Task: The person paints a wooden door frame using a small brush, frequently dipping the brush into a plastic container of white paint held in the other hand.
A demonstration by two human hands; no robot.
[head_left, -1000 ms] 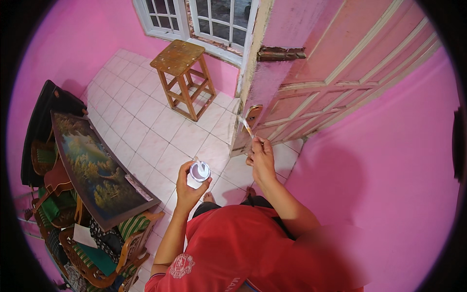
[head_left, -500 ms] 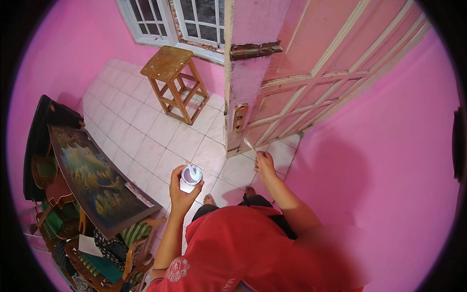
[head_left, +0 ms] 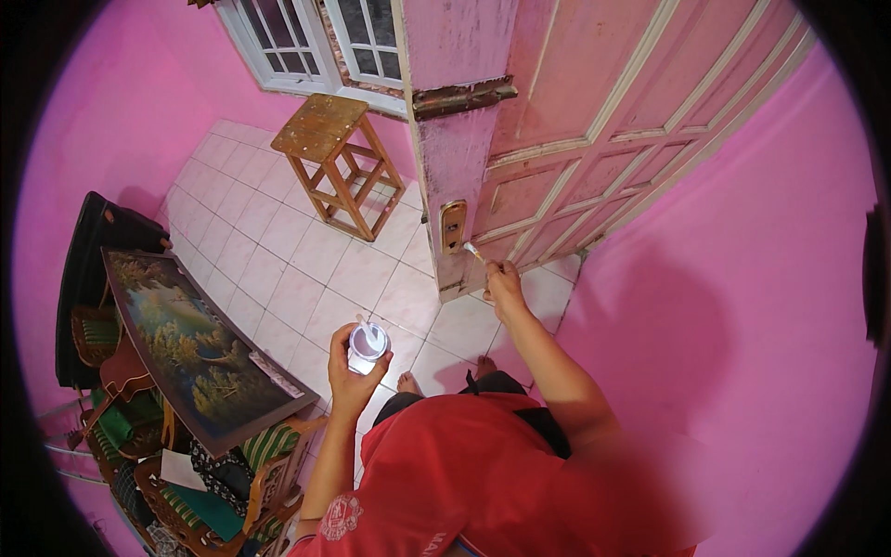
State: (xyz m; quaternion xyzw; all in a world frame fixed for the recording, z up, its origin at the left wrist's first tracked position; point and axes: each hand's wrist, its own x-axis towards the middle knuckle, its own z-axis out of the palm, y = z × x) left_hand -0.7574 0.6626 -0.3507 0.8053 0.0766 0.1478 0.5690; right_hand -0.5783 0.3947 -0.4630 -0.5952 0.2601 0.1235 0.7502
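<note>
My left hand (head_left: 355, 376) is wrapped round a small clear cup (head_left: 369, 342) with white paint in it; a pale stick leans inside against the rim. In my right hand (head_left: 503, 286) a small paintbrush (head_left: 477, 255) with whitish bristles is gripped by its handle. Its tip is at the door (head_left: 529, 186), close to the lower right of the brass lock plate (head_left: 453, 227); I cannot tell whether the bristles touch the wood. The door is panelled, with worn pink paint and cream mouldings. A dark metal latch (head_left: 464, 97) crosses its edge strip higher up.
A wooden stool (head_left: 325, 125) stands on the tiled floor (head_left: 306, 269) below white-framed windows (head_left: 278, 37). To the left, a framed landscape painting (head_left: 200, 343) leans against piled chairs with green striped cushions (head_left: 271, 446). A pink wall (head_left: 742, 306) rises on the right.
The brush in my right hand has moved up along the door, nearer the lock plate. The view has shifted slightly. My left hand still holds the cup.
</note>
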